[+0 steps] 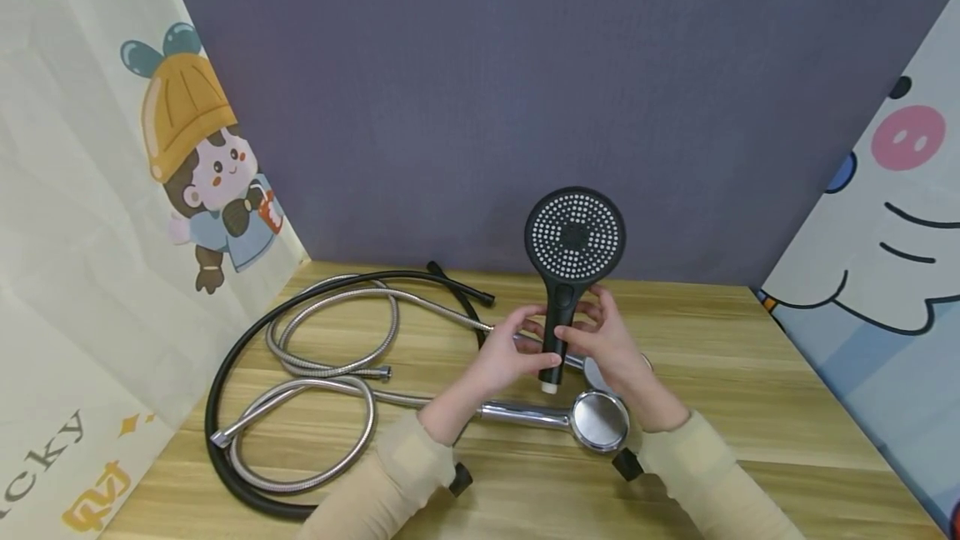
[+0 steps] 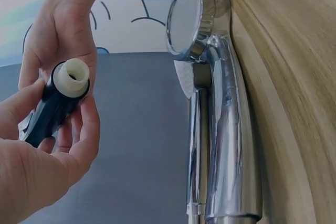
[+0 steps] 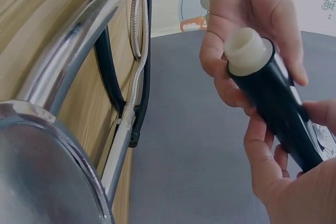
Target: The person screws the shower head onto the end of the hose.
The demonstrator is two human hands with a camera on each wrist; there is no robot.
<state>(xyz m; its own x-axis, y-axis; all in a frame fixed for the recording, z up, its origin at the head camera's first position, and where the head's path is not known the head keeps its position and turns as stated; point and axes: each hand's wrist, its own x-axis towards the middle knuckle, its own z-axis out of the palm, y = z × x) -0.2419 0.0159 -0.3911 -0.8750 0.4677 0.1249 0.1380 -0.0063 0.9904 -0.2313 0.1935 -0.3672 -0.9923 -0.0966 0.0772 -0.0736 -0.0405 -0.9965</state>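
Note:
A black handheld shower head [image 1: 574,236] is held upright above the table, its round face with white nozzles toward me. My left hand [image 1: 513,354] grips the lower handle, thumb in front and fingers behind. Higher on the handle, my right hand [image 1: 611,342] pinches it from the other side. The handle's white open connector end [image 2: 72,78] points down, bare of any hose; the right wrist view also shows this white end [image 3: 244,52]. Below the hands lies a chrome shower head [image 1: 600,421]. A second chrome shower head [image 2: 194,145] lies beyond it, partly hidden by my right hand in the head view.
Coiled metal hoses [image 1: 367,432] lie on the left of the wooden table [image 1: 750,407], with a black hose [image 1: 225,382] curving around them. Black ends [image 1: 461,480] show near my forearms. A grey panel [image 1: 480,90] stands behind; printed curtains [image 1: 82,232] flank both sides.

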